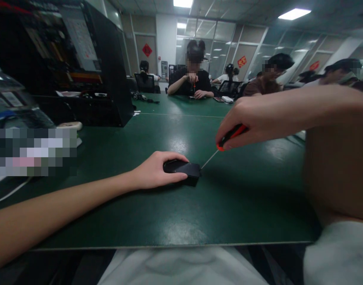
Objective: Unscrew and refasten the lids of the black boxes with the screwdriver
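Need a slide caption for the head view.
Left hand steadies black device on green table; right hand holds screwdriver tip to it.

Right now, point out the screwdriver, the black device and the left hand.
screwdriver [233,133]: head view, red and black handle.
black device [185,169]: head view, top face.
left hand [152,171]: head view, back of the hand.

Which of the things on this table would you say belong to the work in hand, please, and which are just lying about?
In use: small black device, held down by the left hand; screwdriver in the right hand, tip at the device's edge.
Lying about: black cabinet; white object beside it; cable bundle farther along the green table.
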`<state>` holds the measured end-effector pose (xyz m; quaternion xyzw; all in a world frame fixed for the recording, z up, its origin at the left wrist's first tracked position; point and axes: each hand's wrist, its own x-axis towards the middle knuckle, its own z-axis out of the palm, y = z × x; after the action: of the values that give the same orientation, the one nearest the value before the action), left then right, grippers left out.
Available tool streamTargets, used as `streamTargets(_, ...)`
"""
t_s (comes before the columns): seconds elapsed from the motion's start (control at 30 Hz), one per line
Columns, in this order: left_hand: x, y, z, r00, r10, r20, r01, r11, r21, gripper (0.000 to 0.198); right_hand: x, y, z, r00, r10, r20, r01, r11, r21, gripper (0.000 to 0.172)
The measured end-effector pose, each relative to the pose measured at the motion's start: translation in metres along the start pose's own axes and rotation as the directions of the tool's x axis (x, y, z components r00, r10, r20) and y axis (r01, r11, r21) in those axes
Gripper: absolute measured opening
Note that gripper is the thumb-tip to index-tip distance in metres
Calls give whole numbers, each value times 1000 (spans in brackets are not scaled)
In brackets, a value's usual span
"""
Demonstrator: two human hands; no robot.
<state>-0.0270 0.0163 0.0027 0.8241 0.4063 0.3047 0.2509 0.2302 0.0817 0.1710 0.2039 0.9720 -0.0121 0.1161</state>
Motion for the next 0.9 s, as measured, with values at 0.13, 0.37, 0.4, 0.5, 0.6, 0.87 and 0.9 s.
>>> streamTargets(0.13, 0, 1, -1, 1000, -9, 13, 9, 1000, -1, 42, -23, 10, 37, 1000, 21, 0, -21, 994, 112, 32)
streamTargets(0.37, -2, -2, 0, 999, -38, -2, 38, 999, 34, 47, -23, 18, 96, 995, 71, -72, -48, 958, 281, 42)
streamTargets(0.4, -2, -2, 0, 999, -40, -3, 40, 999, 34, 47, -20, 20, 102, 995, 62, -80, -36, 953, 300, 44)
streamTargets(0.5, -2, -2, 1, 999, -40, -1, 40, 999, 31, 46, -10, 23, 115, 995, 19, -102, 18, 937, 349, 48)
streamTargets(0.6, -2, -2, 1, 999, -37, 0, 37, 999, 32, 45, 0, 21, 128, 986, -27, -162, 86, 924, 372, 48)
streamTargets(0.87, -3, -4, 1, 999, -42, -25, 42, 999, 11, 45, 13, 18, 150, 958, -73, -278, 175, 916, 362, 43)
streamTargets(0.9, -3, -4, 1, 999, -46, -25, 47, 999, 11, 45, 12, 20, 150, 954, -79, -288, 175, 929, 327, 43)
